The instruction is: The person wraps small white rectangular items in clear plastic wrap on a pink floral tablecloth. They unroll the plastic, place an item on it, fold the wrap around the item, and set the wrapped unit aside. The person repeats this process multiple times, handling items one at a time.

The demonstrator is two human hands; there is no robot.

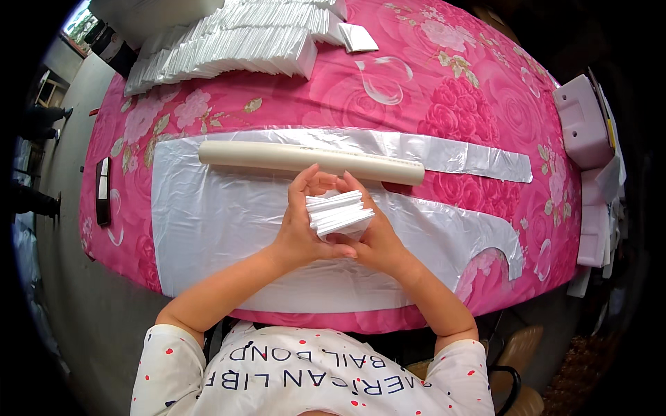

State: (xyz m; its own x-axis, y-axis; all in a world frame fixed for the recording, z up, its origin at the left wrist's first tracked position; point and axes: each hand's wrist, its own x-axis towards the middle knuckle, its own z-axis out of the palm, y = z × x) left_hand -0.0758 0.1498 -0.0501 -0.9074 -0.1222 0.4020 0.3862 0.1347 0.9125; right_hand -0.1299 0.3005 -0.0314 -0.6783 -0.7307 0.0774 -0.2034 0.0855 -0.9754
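Observation:
A small stack of folded white plastic packets (338, 213) stands on edge between my two hands, above the middle of the table. My left hand (298, 225) wraps its left side, and my right hand (374, 237) closes round the right side, with the thumbs at the near end. Under them a flat white plastic sheet (201, 229) lies spread out, with two strap-like strips reaching right. Across the sheet, just beyond my fingers, rests a long cream-coloured tube (263, 152).
Rows of similar folded white packets (229, 59) fill the far left, with a loose packet (359, 38) beside them. A black phone-like object (103, 191) lies near the left edge of the pink floral tablecloth (388, 83). Pale pink foam boxes (583, 121) stand at the right.

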